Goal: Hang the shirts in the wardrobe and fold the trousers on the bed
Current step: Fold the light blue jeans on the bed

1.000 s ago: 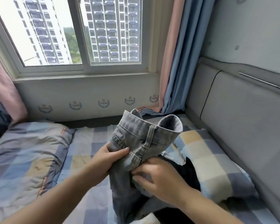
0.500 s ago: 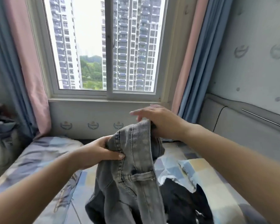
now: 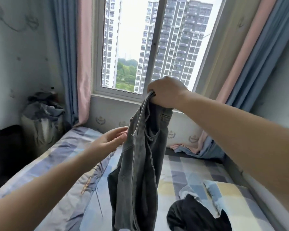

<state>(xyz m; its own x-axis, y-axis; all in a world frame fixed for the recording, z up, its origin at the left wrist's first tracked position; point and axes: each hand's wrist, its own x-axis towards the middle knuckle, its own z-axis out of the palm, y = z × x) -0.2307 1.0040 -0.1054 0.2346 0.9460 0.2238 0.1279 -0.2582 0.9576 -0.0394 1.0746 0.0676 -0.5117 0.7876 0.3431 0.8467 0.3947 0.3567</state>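
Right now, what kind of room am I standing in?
Most likely a bedroom in a high-rise flat: a bed with checked bedding, curtains beside a window facing tower blocks, and grey jeans being sorted.

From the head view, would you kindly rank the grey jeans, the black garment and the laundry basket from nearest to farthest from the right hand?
1. Grey jeans: gripped by the right hand at the waistband.
2. Black garment: on the bed, below the hand.
3. Laundry basket: far left corner, beside the curtain.

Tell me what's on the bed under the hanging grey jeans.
The checked bedsheet shows below the grey jeans, with a black garment lying beside them. Whatever lies directly behind the denim is covered.
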